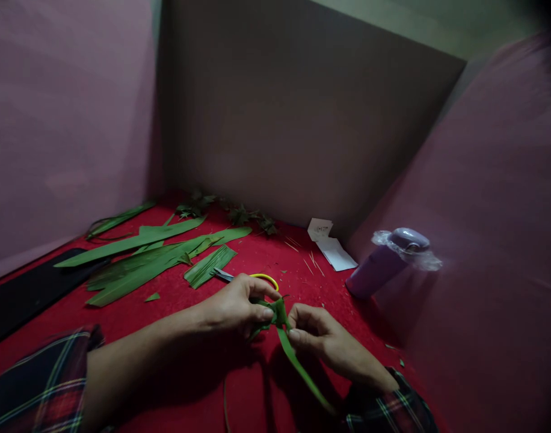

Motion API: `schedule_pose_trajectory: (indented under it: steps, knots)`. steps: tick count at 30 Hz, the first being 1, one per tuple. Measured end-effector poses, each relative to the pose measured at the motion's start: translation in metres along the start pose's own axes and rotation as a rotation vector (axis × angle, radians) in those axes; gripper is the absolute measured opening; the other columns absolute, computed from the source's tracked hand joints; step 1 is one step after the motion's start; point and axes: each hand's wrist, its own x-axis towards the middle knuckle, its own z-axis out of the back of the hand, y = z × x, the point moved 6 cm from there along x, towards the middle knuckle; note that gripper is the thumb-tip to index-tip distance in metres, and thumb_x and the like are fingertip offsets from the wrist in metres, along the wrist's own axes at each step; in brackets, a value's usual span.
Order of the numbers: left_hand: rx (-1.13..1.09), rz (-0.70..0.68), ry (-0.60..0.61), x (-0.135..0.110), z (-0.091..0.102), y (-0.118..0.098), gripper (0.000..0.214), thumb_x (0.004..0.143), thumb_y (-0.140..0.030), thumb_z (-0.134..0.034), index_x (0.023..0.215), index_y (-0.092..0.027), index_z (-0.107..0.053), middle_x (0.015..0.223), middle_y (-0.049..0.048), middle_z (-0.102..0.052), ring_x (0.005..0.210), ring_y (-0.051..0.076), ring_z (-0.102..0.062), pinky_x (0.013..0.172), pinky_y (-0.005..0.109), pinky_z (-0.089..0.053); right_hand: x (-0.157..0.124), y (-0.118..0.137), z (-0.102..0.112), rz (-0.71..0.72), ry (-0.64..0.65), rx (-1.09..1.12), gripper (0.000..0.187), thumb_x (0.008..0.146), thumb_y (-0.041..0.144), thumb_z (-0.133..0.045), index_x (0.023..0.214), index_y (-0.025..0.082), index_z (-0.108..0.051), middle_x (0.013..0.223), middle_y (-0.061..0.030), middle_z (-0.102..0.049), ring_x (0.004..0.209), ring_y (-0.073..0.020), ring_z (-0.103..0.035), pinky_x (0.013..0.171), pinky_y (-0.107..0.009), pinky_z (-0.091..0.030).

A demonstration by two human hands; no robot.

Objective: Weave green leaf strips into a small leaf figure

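Note:
Above the red cloth, my left hand [239,305] pinches a small folded piece of green leaf [279,311] between thumb and fingers. A long narrow leaf strip [300,368] hangs from that piece toward the lower right. Close on the right, my right hand [323,337] has thumb and forefinger pressed together at the edge of the leaf strip. Behind my left hand lie scissors with a yellow handle [270,278]; their blades rest by a cut leaf section [211,266], and part of them is hidden by the hand.
Several long green leaves [149,264] spread over the red cloth [257,252] at left, near a black flat object [27,300]. Leafy sprigs [243,215] lie at the back. White cards [336,252], thin sticks [315,263] and a purple bottle [377,269] are on the right. Walls enclose the space.

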Motion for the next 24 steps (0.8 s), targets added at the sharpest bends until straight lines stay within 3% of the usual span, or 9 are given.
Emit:
schedule_pose_trajectory:
  steps: [9,12,16,20,24]
  knots:
    - [0.013,-0.033,0.074,-0.001,-0.002,0.000,0.029,0.064,-0.023,-0.067,0.090,-0.012,-0.064,0.054,-0.0046,-0.054,0.037,0.004,-0.044,0.038,0.016,-0.036,0.002,-0.009,0.002,-0.003,-0.048,-0.053,0.022,0.078,0.034,-0.059,0.069,0.018,-0.046,0.063,0.0045,-0.043,0.058,-0.0102,-0.039,0.054,-0.022,-0.031]
    - [0.004,-0.045,0.066,0.001,0.001,0.000,0.028,0.065,-0.025,-0.067,0.090,-0.013,-0.061,0.056,-0.0048,-0.055,0.036,0.004,-0.044,0.037,0.017,-0.035,0.000,-0.005,0.000,-0.011,-0.017,-0.015,0.022,0.078,0.037,-0.059,0.073,0.018,-0.048,0.064,0.0044,-0.044,0.057,-0.0097,-0.039,0.053,-0.022,-0.030]
    - [0.013,-0.049,0.076,0.002,0.001,-0.001,0.029,0.066,-0.029,-0.066,0.089,-0.013,-0.058,0.054,-0.0048,-0.055,0.033,0.006,-0.046,0.035,0.018,-0.034,0.000,0.004,0.003,0.050,-0.092,0.053,0.021,0.079,0.037,-0.060,0.082,0.018,-0.051,0.070,0.0031,-0.050,0.060,-0.0097,-0.043,0.055,-0.022,-0.033]
    - [0.010,-0.042,0.068,0.000,0.000,-0.003,0.032,0.065,-0.029,-0.066,0.092,-0.013,-0.058,0.056,-0.0044,-0.056,0.034,0.006,-0.046,0.037,0.018,-0.035,0.002,0.003,0.007,0.059,-0.196,0.020,0.026,0.079,0.040,-0.061,0.072,0.017,-0.050,0.060,0.0054,-0.043,0.052,-0.0073,-0.033,0.048,-0.020,-0.025]
    - [0.051,-0.031,0.059,-0.003,-0.002,-0.006,0.026,0.066,-0.028,-0.063,0.086,-0.011,-0.061,0.053,-0.0037,-0.054,0.036,0.006,-0.044,0.038,0.019,-0.035,0.003,0.002,0.007,0.057,-0.201,0.007,0.028,0.079,0.042,-0.059,0.071,0.017,-0.047,0.059,0.0059,-0.041,0.052,-0.0074,-0.031,0.047,-0.021,-0.023]
